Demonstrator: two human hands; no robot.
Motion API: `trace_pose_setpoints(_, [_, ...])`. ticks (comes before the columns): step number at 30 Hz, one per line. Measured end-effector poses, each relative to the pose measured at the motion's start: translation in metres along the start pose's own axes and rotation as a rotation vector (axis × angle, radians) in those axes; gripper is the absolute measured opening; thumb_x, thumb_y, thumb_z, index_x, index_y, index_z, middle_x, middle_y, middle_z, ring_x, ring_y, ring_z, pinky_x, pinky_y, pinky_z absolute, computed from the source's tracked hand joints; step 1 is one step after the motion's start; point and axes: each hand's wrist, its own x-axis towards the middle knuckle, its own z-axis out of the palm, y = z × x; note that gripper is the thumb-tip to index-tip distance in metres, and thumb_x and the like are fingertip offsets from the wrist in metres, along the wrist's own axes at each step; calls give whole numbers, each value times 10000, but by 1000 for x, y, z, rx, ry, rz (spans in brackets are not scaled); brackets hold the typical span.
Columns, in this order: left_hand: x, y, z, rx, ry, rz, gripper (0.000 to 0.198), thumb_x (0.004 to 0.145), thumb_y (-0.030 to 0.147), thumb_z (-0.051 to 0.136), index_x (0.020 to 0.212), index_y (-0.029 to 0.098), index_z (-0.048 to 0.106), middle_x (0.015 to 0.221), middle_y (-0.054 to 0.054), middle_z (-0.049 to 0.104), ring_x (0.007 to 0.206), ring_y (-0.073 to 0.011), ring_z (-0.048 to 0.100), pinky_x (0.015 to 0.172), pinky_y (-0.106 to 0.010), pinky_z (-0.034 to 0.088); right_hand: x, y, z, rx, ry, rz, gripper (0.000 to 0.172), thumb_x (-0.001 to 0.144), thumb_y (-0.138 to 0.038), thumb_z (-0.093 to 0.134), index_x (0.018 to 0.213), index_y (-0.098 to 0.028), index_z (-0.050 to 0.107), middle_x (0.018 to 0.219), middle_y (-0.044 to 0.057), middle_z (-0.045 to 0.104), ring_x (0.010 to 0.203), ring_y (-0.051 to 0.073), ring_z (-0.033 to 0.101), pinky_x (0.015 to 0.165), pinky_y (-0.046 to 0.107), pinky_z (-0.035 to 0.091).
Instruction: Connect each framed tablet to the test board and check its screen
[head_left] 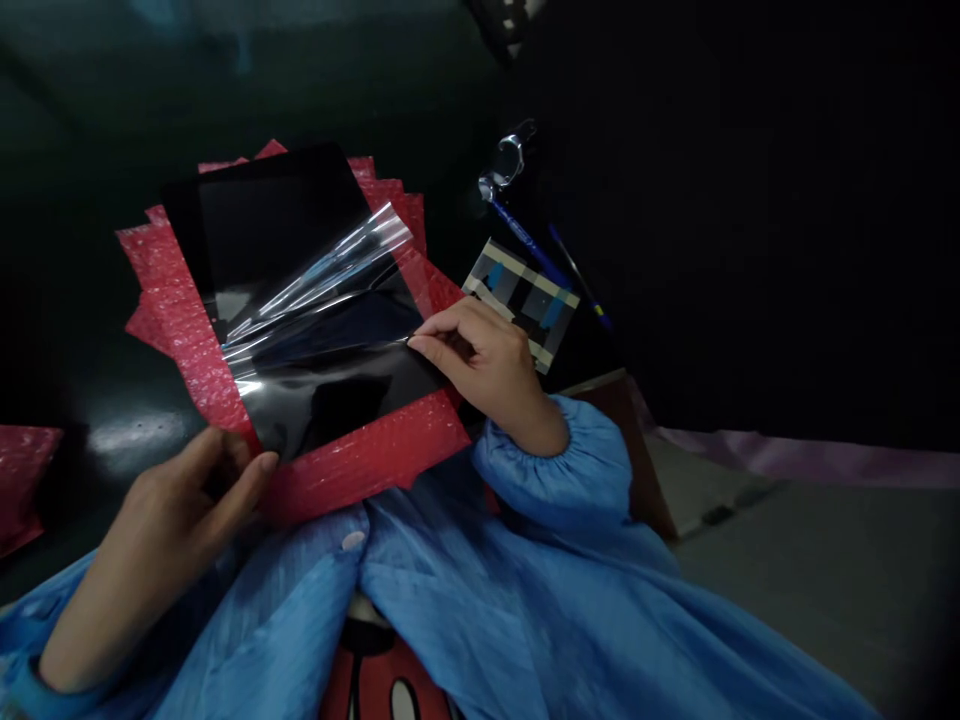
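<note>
A flat black rectangular panel (274, 215) lies tilted on a fanned stack of red bubble-wrap pieces (375, 450). Clear plastic film (322, 275) covers its lower part, with the upper end curled up and creased in shiny folds. My right hand (487, 360) pinches the film's right side between thumb and forefinger. At the panel's lower left corner is my left hand (195, 490), its fingers curled and thumb tip touching the corner. What those fingers grip is hidden.
Right of the stack lies a small clear sheet with yellowish tape edges and blue tabs (521, 300). Behind it are a blue pen (529, 240), another thin pen (581, 275) and a shiny metal ring-shaped object (510, 160). More red bubble wrap (26, 480) sits at far left.
</note>
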Motion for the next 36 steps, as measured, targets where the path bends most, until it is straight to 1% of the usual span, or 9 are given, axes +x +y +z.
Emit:
trace_pose_setpoints(3, [2, 3, 8, 409, 321, 524, 179, 890, 364, 690, 968, 222, 614, 871, -36, 652, 776, -201, 619, 692, -314, 472, -2, 1, 3, -17, 13, -35, 120, 939, -299, 637, 839, -244, 672, 825, 14, 695, 795, 171, 631, 745, 314, 500])
trace_pose_setpoints(5, [8, 7, 18, 555, 345, 808, 305, 910, 298, 676, 1186, 188, 606, 1074, -109, 677, 1022, -275, 617, 867, -390, 472, -2, 2, 3, -17, 16, -55, 118, 940, -294, 637, 842, -239, 673, 827, 17, 696, 792, 168, 633, 731, 308, 501])
trace_pose_setpoints(8, [19, 14, 34, 700, 312, 935, 370, 940, 237, 634, 1283, 104, 594, 1086, -136, 708, 1012, -276, 615, 853, -381, 462, 0, 4, -1, -18, -9, -45, 102, 918, -279, 655, 834, -225, 679, 807, 16, 677, 751, 156, 618, 696, 293, 496])
trace_pose_setpoints(12, [22, 18, 46, 813, 384, 903, 321, 950, 189, 609, 1243, 61, 639, 1044, -129, 717, 922, -254, 597, 776, -359, 454, 14, 5, -9, 1, -126, 28, 155, 904, -351, 660, 856, -208, 701, 844, 28, 667, 734, 150, 605, 692, 287, 492])
trace_pose_setpoints(16, [22, 21, 51, 808, 415, 844, 478, 1018, 393, 443, 1240, 24, 649, 1058, -167, 696, 873, -271, 575, 742, -383, 476, 37, 2, -8, 18, -142, 58, 385, 927, -558, 587, 875, -198, 714, 865, 38, 666, 731, 148, 594, 707, 287, 484])
trace_pose_setpoints(23, [44, 37, 53, 786, 422, 572, 656, 1004, 506, 375, 1315, -26, 599, 1082, -216, 651, 838, -283, 638, 691, -387, 541, 59, -3, 8, 123, -143, 114, 714, 894, -805, 337, 867, -196, 708, 887, 53, 661, 895, 190, 641, 837, 318, 483])
trace_pose_setpoints(29, [55, 56, 51, 769, 362, 255, 666, 999, 497, 447, 1438, -2, 486, 1259, -238, 589, 859, -262, 686, 670, -341, 565, 67, 7, 14, 298, -147, 242, 718, 874, -816, 375, 863, -187, 722, 916, 59, 715, 858, 172, 657, 841, 302, 489])
trace_pose_setpoints(33, [56, 53, 54, 813, 364, 288, 651, 1002, 476, 457, 1449, 2, 469, 1299, -249, 574, 927, -283, 679, 696, -356, 576, 98, 8, 24, 344, -170, 405, 680, 902, -759, 419, 783, -163, 725, 702, 37, 676, 668, 142, 619, 703, 276, 477])
trace_pose_setpoints(36, [54, 47, 57, 838, 418, 347, 563, 1020, 423, 433, 1431, 47, 511, 1298, -227, 590, 917, -269, 676, 672, -354, 571, 119, 1, 26, 279, -148, 348, 446, 930, -534, 598, 734, -153, 723, 672, 16, 657, 664, 138, 608, 701, 279, 470])
